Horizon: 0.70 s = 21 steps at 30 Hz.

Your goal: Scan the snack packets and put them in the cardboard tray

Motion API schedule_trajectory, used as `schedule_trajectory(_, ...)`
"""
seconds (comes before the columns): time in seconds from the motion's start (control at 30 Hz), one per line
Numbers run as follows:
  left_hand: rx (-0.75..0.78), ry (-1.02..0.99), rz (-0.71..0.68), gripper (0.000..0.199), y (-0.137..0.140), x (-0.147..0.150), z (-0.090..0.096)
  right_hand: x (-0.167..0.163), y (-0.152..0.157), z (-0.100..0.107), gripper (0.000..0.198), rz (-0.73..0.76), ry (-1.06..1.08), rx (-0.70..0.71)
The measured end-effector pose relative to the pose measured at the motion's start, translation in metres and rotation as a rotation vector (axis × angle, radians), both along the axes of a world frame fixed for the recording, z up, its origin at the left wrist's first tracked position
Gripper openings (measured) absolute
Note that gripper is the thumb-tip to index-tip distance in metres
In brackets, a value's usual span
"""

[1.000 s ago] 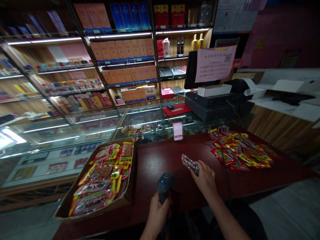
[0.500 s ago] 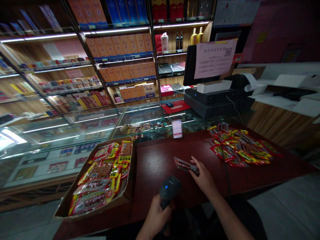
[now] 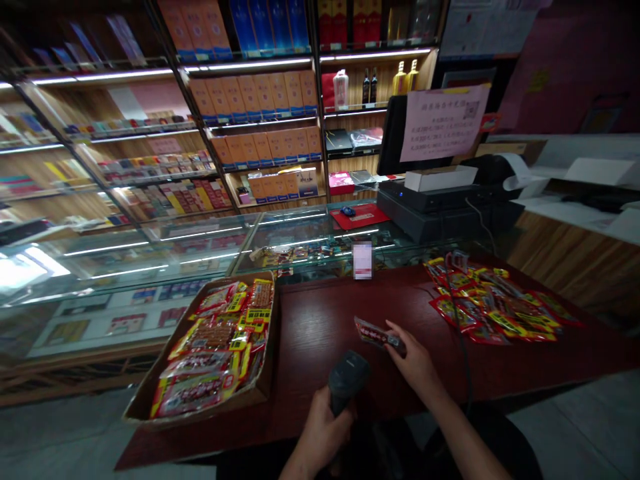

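Observation:
My left hand (image 3: 326,427) is wrapped round the handle of a dark barcode scanner (image 3: 349,375), its head raised and turned toward the right hand. Between the fingers and thumb of my right hand (image 3: 414,360) is a small dark snack packet (image 3: 376,335) with pale lettering, held just above the table. To the left stands a cardboard box (image 3: 131,408) full of red and yellow snack packets (image 3: 213,333). A loose pile of similar packets (image 3: 500,303) lies on the right of the dark red wooden table (image 3: 315,320).
A black cable (image 3: 463,347) runs down over the table past the right-hand pile. Behind the table are a glass display counter (image 3: 200,257), a cash drawer (image 3: 430,217) and a monitor (image 3: 393,143) with a paper notice (image 3: 445,123). A small white card (image 3: 363,260) stands at the table's back edge.
The whole view has shifted slightly, with the scene sliding to the right. Both hands keep their holds on the scanner and packet. The scanner's blue light no longer shows.

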<state>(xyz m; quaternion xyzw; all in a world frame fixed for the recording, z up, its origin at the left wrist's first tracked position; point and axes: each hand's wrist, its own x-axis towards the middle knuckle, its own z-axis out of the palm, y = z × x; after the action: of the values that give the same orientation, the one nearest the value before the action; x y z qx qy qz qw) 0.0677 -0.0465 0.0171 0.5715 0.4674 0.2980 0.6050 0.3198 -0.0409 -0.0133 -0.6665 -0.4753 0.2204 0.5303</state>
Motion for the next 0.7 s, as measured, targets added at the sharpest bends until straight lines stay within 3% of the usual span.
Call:
schedule_trajectory(0.1,-0.061,-0.021,0.109,0.013,0.002,0.009,0.001,-0.011,0.015,0.009,0.042,0.001,0.350,-0.042)
schedule_trajectory(0.17,-0.076,-0.046,0.143,0.015,0.003,0.013,0.002,-0.031,0.032,0.023,0.042,0.091,0.586,-0.040)
schedule_trajectory(0.33,-0.090,-0.125,0.213,0.014,0.004,0.012,0.002,-0.115,0.088,0.078,0.027,0.320,0.972,-0.097)
schedule_trajectory(0.57,-0.127,-0.243,0.233,0.026,0.008,0.013,-0.018,-0.223,0.177,0.132,0.024,0.380,0.958,-0.168)
schedule_trajectory(0.7,-0.119,-0.258,0.250,0.032,0.008,0.016,-0.023,-0.259,0.201,0.147,0.028,0.416,0.808,-0.218)
